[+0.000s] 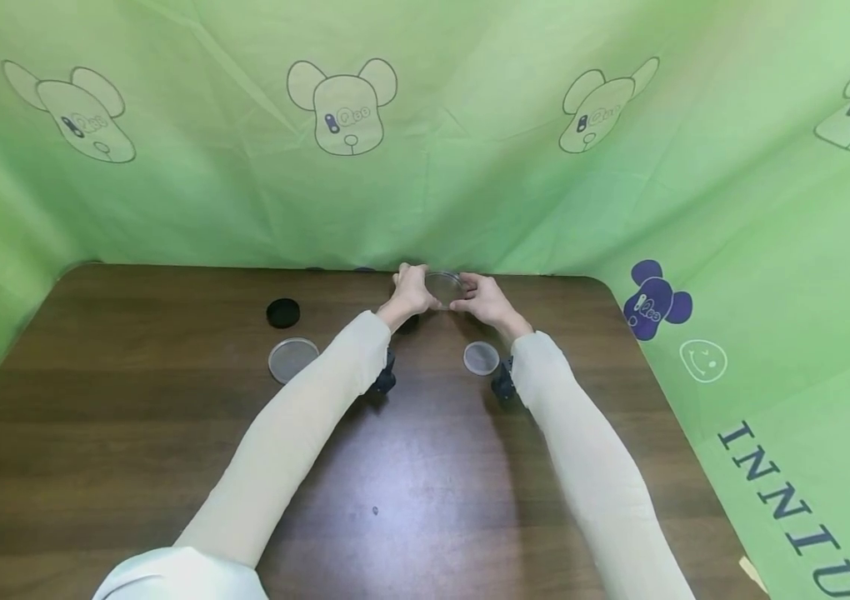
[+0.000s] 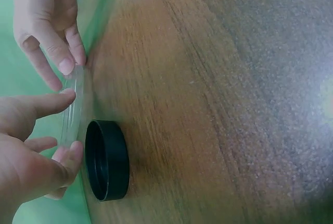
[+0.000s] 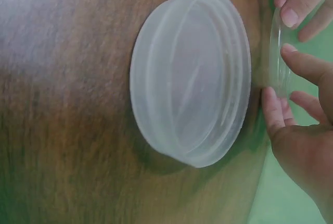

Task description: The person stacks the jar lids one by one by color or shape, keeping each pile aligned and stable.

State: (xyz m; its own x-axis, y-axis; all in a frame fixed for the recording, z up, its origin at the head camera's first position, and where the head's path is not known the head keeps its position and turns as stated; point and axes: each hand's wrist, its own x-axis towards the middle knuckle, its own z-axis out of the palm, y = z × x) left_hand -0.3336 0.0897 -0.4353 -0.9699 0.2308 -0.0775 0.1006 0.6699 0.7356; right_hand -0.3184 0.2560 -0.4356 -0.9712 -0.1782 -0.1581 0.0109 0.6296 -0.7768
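Note:
At the table's far edge, a clear round lid [image 1: 443, 287] is held between both hands. My left hand [image 1: 412, 292] grips its left side with thumb and fingers. From the other side my right hand [image 1: 487, 300] pinches the rim. The left wrist view shows the clear lid [image 2: 72, 112] edge-on, fingers of both hands on it, with a black lid [image 2: 107, 160] close by on the wood. In the right wrist view a translucent lid [image 3: 191, 78] lies nearer than the held clear lid [image 3: 279, 54]; the same translucent lid [image 1: 481, 358] is below my right hand in the head view.
A black round lid [image 1: 283, 313] and a larger translucent lid [image 1: 293, 360] lie on the left of the brown table [image 1: 132, 417]. A green printed curtain [image 1: 470, 167] hangs right behind the far edge and along the right side.

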